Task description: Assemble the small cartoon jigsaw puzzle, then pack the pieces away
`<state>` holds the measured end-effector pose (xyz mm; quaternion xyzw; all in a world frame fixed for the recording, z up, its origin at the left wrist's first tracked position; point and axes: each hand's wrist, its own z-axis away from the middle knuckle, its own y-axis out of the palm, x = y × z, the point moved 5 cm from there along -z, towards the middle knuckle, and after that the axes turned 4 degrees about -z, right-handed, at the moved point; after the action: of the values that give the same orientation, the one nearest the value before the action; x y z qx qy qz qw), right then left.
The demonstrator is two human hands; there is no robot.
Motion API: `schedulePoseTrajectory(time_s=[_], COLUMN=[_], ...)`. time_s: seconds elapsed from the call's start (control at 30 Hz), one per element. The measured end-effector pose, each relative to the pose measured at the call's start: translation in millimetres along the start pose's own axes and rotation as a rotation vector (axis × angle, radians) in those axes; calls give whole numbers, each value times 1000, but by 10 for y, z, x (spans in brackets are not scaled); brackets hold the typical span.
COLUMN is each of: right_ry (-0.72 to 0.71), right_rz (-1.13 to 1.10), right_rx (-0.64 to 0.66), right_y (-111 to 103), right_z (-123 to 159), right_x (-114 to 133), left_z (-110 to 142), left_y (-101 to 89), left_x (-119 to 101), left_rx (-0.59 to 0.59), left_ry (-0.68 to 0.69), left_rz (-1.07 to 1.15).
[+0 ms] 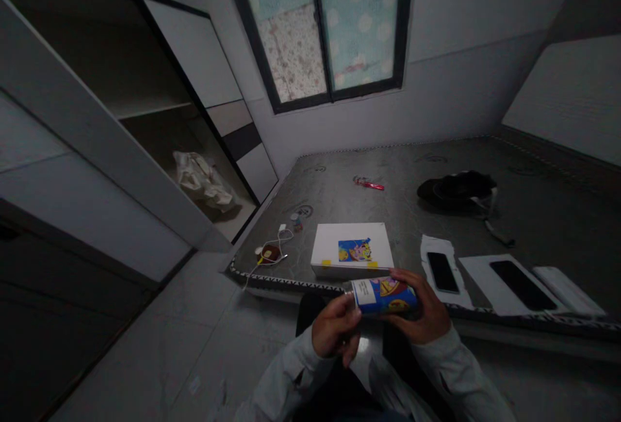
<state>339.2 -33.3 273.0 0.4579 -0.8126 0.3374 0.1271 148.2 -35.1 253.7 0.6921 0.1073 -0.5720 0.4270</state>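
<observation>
A small blue and white can (383, 295) with colourful print lies sideways in front of my chest. My right hand (427, 313) is wrapped round its right end and underside. My left hand (336, 330) is closed at the can's left end, fingers curled at its cap or lid. Just beyond the can, at the near edge of the grey mattress (412, 176), lies a flat white box (352, 250) with a blue and yellow picture on its lid.
On the mattress lie a phone (443, 271) on white paper, a second dark screen (521, 284) on a white sheet, a black cap (456, 190), a red object (369, 183) and a white cable (274, 250). An open wardrobe (145, 124) stands left, a window behind.
</observation>
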Motion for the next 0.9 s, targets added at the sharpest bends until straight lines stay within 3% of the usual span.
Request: schedulePoseTrajectory(time_s=[0.2, 0.27, 0.33, 0.43, 0.5, 0.6, 0.7, 0.8, 0.83, 0.9], right_ry=[-77, -99, -99, 90, 318, 587, 709, 791, 816, 854], right_rz=[37, 85, 93, 20, -8, -17, -72, -118, -126, -138], right_rx=[26, 64, 112, 118, 64, -36, -99, -125, -132, -138], right_y=[33, 103, 202, 357, 443, 543, 624, 696, 718, 770], right_z=[12, 56, 127, 286, 448, 754, 1048, 1283, 1341, 1414], right_x=[-28, -75, -151, -352, -529, -771, -992, -1216, -1287, -1415], left_z=[56, 55, 53, 87, 107, 24, -252, -596, -690, -858], left_y=[97, 139, 214, 368, 376, 51, -629, -1304, -1445, -1531], left_x=[-129, -168, -258, -480, -618, -706, -518, -92, 58, 360], left_rx=[-41, -61, -90, -174, -273, -496, -678, -708, -702, -576], left_ry=[-64, -56, 46, 319, 432, 434, 243, -22, -71, -95], left_rz=[-237, -444, -743, -1127, -1207, -1206, -1265, -1300, -1299, -1252])
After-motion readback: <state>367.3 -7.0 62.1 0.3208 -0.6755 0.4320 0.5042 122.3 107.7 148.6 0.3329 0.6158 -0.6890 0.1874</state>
